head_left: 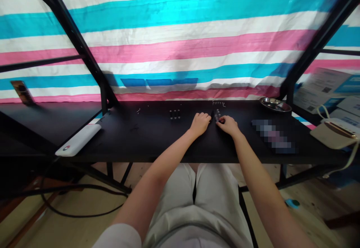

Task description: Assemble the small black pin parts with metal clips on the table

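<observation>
My left hand [201,123] rests on the black table [135,139], its fingers curled and pressed together near a small dark piece [212,115]. What they hold, if anything, is too small to make out. To its right, my right hand [228,125] has thumb and fingers drawn together in a pinch. The fingertips meet the near end of a small cluster of grey, rounded pieces [217,114], and something dark shows by them. Several small dark rods with pale ends [174,114] stand in a row left of my hands.
Behind the hands lie small pale curly bits [218,103]. A shiny metal dish [275,104] sits at the back right, with a blurred-out flat item [272,135] before it. A white long device [78,140] lies at the left edge; a beige bag [333,133] is far right.
</observation>
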Demonstrator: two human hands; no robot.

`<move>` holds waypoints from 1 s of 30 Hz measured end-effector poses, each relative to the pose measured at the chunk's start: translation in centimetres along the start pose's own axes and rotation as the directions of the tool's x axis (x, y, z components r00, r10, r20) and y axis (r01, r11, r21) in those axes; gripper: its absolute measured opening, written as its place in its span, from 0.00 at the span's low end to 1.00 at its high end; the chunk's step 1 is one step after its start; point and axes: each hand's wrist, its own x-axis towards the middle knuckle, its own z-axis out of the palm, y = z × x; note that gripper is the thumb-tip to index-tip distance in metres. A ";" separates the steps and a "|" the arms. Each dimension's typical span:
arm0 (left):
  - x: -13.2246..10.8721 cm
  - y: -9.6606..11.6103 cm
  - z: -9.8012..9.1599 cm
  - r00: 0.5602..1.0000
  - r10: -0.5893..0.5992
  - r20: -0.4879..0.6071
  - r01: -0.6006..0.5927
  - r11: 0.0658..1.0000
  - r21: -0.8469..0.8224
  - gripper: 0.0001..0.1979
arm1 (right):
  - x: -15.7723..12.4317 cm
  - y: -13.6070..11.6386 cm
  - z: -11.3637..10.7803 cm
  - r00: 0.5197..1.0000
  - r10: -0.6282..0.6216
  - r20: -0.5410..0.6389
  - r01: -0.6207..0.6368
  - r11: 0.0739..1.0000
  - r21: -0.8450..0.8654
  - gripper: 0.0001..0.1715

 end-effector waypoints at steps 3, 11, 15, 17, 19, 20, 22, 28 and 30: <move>-0.5 -0.5 -0.4 1.000 0.024 -0.003 -0.024 0.999 -0.027 0.06 | 0.0 0.0 0.2 1.000 -0.009 -0.002 0.009 1.000 -0.002 0.15; -3.1 -3.2 -1.9 0.983 0.009 -0.181 -0.039 0.986 -0.162 0.07 | 0.1 0.0 0.4 0.999 -0.036 -0.018 0.036 0.999 0.003 0.10; -4.4 -3.7 -2.1 0.958 -0.085 -0.275 0.024 0.976 -0.217 0.08 | -0.3 -0.9 0.4 0.993 -0.117 0.004 0.117 0.993 0.013 0.07; -4.7 -3.5 -2.2 0.946 -0.117 -0.302 0.042 0.969 -0.242 0.08 | -0.7 -1.7 0.5 0.976 -0.219 0.017 0.218 0.975 0.038 0.06; -4.7 -3.2 -2.3 0.937 -0.136 -0.322 0.050 0.964 -0.263 0.09 | -1.0 -2.7 0.5 0.945 -0.327 0.009 0.327 0.944 0.035 0.05; -4.7 -3.1 -2.3 0.933 -0.142 -0.330 0.051 0.961 -0.270 0.10 | -1.2 -3.1 0.5 0.931 -0.366 0.002 0.366 0.930 0.019 0.05; -4.7 -2.9 -2.4 0.929 -0.146 -0.340 0.048 0.959 -0.278 0.10 | -1.4 -3.7 0.5 0.913 -0.408 -0.011 0.408 0.913 -0.029 0.05; -4.6 -2.7 -2.6 0.926 -0.129 -0.354 0.024 0.958 -0.286 0.10 | -1.7 -4.2 0.5 0.893 -0.450 -0.020 0.446 0.889 -0.101 0.06; -4.6 -2.6 -2.7 0.927 -0.116 -0.356 0.013 0.960 -0.279 0.10 | -1.7 -4.3 0.6 0.888 -0.460 -0.021 0.455 0.883 -0.120 0.06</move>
